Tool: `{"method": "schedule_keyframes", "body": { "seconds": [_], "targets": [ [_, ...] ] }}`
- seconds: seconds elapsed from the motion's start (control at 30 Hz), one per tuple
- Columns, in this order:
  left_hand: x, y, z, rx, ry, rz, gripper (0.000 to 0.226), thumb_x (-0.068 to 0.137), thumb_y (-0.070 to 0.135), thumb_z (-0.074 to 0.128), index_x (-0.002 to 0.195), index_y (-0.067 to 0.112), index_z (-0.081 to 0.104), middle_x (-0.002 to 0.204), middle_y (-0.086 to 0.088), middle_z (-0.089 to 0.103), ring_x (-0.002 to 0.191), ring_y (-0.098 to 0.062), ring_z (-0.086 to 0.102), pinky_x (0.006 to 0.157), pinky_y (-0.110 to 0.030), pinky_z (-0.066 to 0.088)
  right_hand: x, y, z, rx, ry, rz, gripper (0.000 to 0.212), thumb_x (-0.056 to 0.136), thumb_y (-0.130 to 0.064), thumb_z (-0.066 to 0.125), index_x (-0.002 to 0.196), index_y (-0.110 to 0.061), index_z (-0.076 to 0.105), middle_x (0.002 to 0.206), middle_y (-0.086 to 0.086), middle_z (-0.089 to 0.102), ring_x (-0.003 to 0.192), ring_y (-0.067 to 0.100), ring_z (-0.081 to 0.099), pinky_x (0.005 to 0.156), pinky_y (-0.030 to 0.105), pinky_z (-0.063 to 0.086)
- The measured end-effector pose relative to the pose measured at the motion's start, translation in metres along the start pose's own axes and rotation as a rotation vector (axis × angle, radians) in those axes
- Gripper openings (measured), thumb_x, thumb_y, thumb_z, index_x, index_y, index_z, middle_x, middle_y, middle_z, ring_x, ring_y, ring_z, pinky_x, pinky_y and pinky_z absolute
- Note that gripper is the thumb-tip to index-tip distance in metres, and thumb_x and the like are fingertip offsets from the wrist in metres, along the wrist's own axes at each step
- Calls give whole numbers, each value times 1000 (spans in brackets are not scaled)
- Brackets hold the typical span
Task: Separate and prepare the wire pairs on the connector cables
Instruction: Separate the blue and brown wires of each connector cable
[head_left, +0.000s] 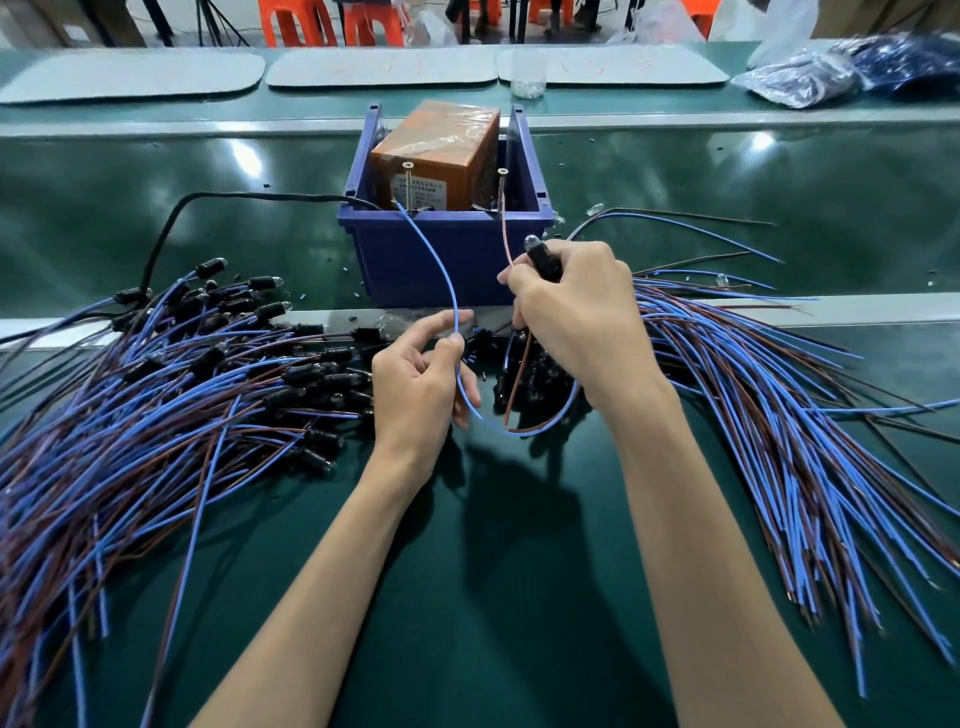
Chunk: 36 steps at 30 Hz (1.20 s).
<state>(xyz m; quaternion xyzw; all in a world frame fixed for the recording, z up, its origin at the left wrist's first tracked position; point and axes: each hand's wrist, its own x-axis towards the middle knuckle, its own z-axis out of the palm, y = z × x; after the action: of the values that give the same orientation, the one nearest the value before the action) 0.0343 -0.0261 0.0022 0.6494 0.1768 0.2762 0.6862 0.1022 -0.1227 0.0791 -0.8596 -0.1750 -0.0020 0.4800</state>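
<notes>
While my left hand (421, 384) fingers (445, 344) pinch the blue wire (441, 270) and my right hand (576, 317) grips connector (541, 255) and brown wire (505, 234), I hold the pair spread. One tip per screw (407, 166).

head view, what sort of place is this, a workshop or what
Most likely a factory assembly-line station: heaps of identical blue-and-brown connector cables on a long green bench, a blue bin holding an orange box, and grey work mats laid out along the far side.
</notes>
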Motion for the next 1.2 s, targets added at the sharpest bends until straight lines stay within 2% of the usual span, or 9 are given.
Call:
{"method": "schedule_keyframes", "body": {
  "seconds": [0.37, 0.5, 0.63, 0.73, 0.8, 0.93, 1.0, 1.1, 1.2],
  "targets": [
    [-2, 0, 0, 45, -47, 19, 27, 93, 1, 45, 98, 13, 69, 35, 1, 47, 28, -9, 31, 35, -15, 30, -1, -2, 1, -4, -15, -71, 22, 86, -18, 54, 82, -2, 69, 68, 15, 66, 77, 30, 58, 71, 34, 43],
    [-2, 0, -1, 56, -44, 31, 27, 91, 4, 47, 94, 19, 69, 37, 2, 49, 28, -9, 32, 35, -14, 30, -2, -3, 1, 1, -32, -96, 22, 86, -18, 55, 82, -3, 70, 66, 13, 65, 76, 29, 57, 71, 33, 43],
    [-1, -1, -1, 52, -57, 20, 26, 90, 6, 49, 95, 23, 69, 39, 4, 50, 30, -9, 35, 34, -15, 30, -4, -3, -2, 20, -61, -142, 21, 85, -11, 57, 77, 5, 65, 70, 22, 63, 63, 24, 45, 67, 34, 38],
    [0, -3, 0, 44, -29, -2, 24, 90, 5, 51, 107, 10, 67, 38, 4, 50, 30, -8, 36, 34, -15, 31, -4, -2, -1, 29, -53, -147, 21, 86, -12, 58, 73, 3, 65, 67, 18, 64, 71, 33, 53, 68, 34, 39],
    [0, -2, 1, 52, -22, -1, 24, 91, 2, 51, 104, 13, 67, 38, 4, 50, 30, -8, 36, 33, -15, 31, -3, -1, -1, 30, -58, -143, 20, 86, -11, 58, 74, 3, 65, 67, 17, 64, 77, 34, 56, 67, 33, 40],
    [0, -3, 0, 53, -18, 4, 25, 92, 5, 51, 111, 5, 66, 40, 4, 52, 32, -9, 39, 35, -16, 33, -5, -1, -3, 36, -79, -133, 20, 87, -12, 57, 76, 0, 68, 67, 13, 66, 76, 32, 58, 68, 31, 42],
    [0, -2, -1, 12, -28, 28, 25, 90, 15, 51, 105, 6, 68, 43, 1, 55, 33, -12, 41, 36, -18, 35, -5, -4, -4, 21, -99, -120, 21, 87, -12, 57, 74, -1, 69, 66, 11, 67, 70, 27, 59, 67, 31, 43],
    [-1, 1, -1, -105, -46, 41, 32, 90, 30, 43, 78, 20, 71, 49, -2, 61, 37, -16, 46, 38, -20, 38, -6, -7, -10, 83, -305, -45, 23, 89, -16, 58, 73, -8, 72, 55, 0, 67, 45, 5, 52, 52, 17, 40],
    [1, 2, -2, -261, -85, -24, 46, 91, 44, 35, 73, 16, 67, 49, 2, 59, 39, -17, 47, 40, -21, 38, -10, -10, -14, 123, -526, -2, 28, 94, -23, 56, 79, -3, 69, 59, 1, 70, 41, 4, 57, 48, 9, 39]
  ]
}}
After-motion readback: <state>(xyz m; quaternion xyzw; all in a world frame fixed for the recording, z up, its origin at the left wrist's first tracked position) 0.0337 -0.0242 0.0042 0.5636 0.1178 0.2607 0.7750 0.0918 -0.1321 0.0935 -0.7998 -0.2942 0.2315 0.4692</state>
